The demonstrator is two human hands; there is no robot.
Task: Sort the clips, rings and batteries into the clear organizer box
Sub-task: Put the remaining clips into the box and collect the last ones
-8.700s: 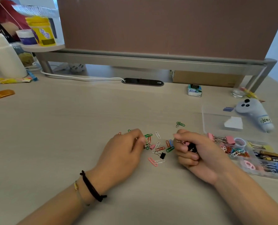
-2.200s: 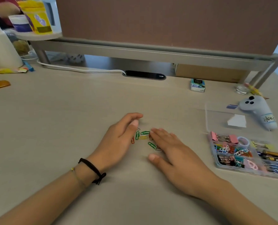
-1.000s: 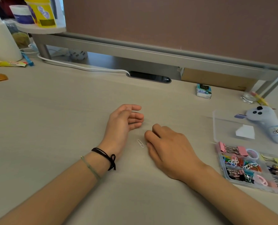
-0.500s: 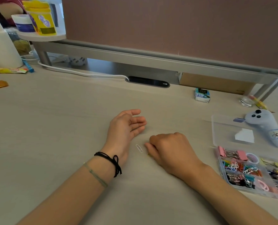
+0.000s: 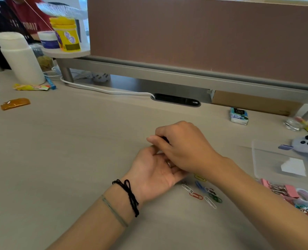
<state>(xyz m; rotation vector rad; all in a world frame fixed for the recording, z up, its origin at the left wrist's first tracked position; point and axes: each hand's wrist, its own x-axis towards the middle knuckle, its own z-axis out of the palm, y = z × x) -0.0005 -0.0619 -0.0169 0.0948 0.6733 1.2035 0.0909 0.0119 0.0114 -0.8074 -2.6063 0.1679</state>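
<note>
Because the loose paper clips [image 5: 202, 193] lying near and right of the cupped, palm-up left hand [image 5: 156, 170] were light, thin and slippery, pinching each from above seemed advisable, as the right hand [image 5: 182, 148] pinched something small and dark above that palm, left of the organizer box [image 5: 257, 170].

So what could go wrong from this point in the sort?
1. The left hand lies palm-up while the right hand picks from it; a clip may slip off onto the desk.
2. The loose paper clips lie under the right forearm, which might scatter them.
</note>
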